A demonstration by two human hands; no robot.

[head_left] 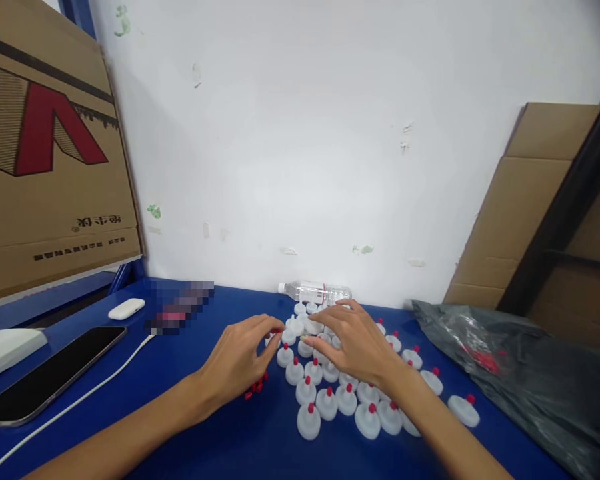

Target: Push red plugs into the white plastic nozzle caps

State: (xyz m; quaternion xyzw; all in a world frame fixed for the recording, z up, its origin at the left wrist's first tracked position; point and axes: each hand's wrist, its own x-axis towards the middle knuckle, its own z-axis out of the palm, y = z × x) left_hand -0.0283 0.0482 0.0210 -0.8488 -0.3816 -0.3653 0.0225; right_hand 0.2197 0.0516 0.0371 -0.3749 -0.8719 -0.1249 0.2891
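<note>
Many white, round-based nozzle caps point(309, 422) stand on the blue table, most of the nearer ones with a small red tip cap point(311, 407) on the spout. My left hand point(243, 353) is at the left edge of the group, thumb and forefinger closed on a small red tip cap point(278, 330). Over the middle of the group is my right hand point(353, 340), its thumb and fingers around a white nozzle cap point(314, 327) that they partly hide. Several loose red tip caps point(258, 385) lie below my left hand.
A clear plastic bottle point(313, 292) lies by the wall. On the left are a phone point(55, 367), a white cable point(95, 385), a white earbud case point(127, 308) and a carton point(55, 200). At right lies a grey plastic bag point(525, 393) with a clear bag of red pieces point(485, 357).
</note>
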